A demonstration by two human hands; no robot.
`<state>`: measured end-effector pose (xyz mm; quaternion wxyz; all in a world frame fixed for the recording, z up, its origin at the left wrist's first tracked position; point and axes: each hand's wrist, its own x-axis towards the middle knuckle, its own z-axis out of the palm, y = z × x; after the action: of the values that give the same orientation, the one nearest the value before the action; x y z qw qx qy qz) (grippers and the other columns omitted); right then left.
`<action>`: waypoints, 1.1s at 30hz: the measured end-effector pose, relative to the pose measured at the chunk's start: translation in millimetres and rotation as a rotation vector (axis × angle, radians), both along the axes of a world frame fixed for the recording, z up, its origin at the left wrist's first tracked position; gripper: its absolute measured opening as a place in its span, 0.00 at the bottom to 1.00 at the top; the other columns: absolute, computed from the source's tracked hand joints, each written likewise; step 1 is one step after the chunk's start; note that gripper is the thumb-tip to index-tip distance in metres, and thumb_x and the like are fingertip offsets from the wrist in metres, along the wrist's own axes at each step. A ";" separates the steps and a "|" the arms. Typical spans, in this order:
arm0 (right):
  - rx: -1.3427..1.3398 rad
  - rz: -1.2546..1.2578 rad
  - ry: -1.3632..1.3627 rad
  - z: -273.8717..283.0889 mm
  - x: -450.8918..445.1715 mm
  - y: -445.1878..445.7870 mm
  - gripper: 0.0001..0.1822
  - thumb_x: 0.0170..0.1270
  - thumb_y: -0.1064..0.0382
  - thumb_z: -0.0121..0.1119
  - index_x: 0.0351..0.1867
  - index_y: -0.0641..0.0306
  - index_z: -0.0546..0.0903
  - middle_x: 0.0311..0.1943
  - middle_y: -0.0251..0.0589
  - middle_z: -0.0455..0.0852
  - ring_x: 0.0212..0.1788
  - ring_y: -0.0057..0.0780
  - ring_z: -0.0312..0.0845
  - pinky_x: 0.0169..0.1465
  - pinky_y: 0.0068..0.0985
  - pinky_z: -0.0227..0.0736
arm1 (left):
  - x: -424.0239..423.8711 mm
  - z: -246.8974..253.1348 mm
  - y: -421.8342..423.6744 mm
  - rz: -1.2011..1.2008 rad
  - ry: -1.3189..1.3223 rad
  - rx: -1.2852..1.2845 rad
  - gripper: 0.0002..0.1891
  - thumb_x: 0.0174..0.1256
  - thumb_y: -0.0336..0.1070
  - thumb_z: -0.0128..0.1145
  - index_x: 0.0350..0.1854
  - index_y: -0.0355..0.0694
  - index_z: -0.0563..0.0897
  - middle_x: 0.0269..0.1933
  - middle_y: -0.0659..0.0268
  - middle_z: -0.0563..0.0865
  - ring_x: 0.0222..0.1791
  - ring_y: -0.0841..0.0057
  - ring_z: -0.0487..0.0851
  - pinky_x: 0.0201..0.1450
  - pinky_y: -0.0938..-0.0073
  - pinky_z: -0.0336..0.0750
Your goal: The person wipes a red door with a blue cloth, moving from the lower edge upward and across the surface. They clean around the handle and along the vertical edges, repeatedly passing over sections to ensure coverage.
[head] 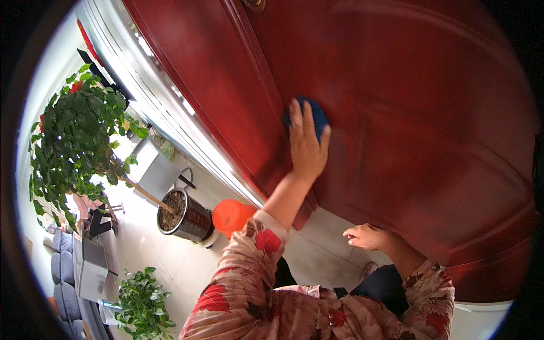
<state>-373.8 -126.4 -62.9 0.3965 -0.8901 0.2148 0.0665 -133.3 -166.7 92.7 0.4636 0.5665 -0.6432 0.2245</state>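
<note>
A dark red panelled surface, apparently wooden doors [403, 127], fills the upper right of the head view. My left hand [308, 151] lies on it with fingers spread, pressing a dark blue cloth [316, 114] flat beside the seam between two panels. Part of the cloth is hidden under the fingers. Lower down, my right hand [367, 238] hangs near the bottom of the red surface, fingers loosely apart, with nothing seen in it.
An orange bucket [231, 216] stands on the tiled floor left of my left arm, next to a potted tree [191, 216]. Another leafy plant [142, 304], a grey sofa [66, 272] and grey tables [93, 265] are farther left. A seated person [100, 221] is partly visible in the background.
</note>
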 end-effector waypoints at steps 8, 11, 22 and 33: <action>0.032 -0.029 0.032 11.2 1.3 1.5 0.22 0.68 0.58 0.54 0.61 0.63 0.78 0.58 0.53 0.82 0.61 0.50 0.77 0.63 0.41 0.71 | 14.6 133.0 -41.0 0.035 -0.048 -0.333 0.36 0.78 0.50 0.46 0.76 0.27 0.55 0.77 0.38 0.52 0.76 0.41 0.56 0.77 0.54 0.51; 0.020 -0.011 -0.005 0.7 1.5 0.5 0.22 0.66 0.60 0.57 0.60 0.64 0.77 0.54 0.51 0.84 0.57 0.46 0.80 0.60 0.38 0.74 | 13.2 169.0 -38.4 0.062 0.017 -0.319 0.35 0.79 0.54 0.41 0.75 0.29 0.58 0.77 0.40 0.56 0.77 0.46 0.55 0.78 0.56 0.51; 0.080 -0.047 0.022 0.7 0.1 -5.2 0.23 0.69 0.58 0.55 0.63 0.62 0.77 0.58 0.55 0.82 0.60 0.51 0.78 0.63 0.41 0.71 | 15.8 32.0 -29.1 -0.043 0.025 -0.183 0.37 0.77 0.47 0.47 0.78 0.29 0.51 0.79 0.40 0.46 0.79 0.45 0.47 0.79 0.53 0.45; 0.067 -0.125 0.168 19.9 1.1 2.3 0.24 0.67 0.56 0.54 0.63 0.58 0.77 0.56 0.53 0.84 0.59 0.49 0.79 0.63 0.39 0.71 | -14.2 -149.2 4.6 0.035 0.576 0.351 0.36 0.79 0.51 0.39 0.79 0.33 0.48 0.80 0.43 0.42 0.79 0.46 0.47 0.79 0.55 0.47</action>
<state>-372.6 -124.1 -43.0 0.4100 -0.8525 0.3000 0.1229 -147.5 -162.1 -56.5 0.5180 0.6888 -0.5047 -0.0510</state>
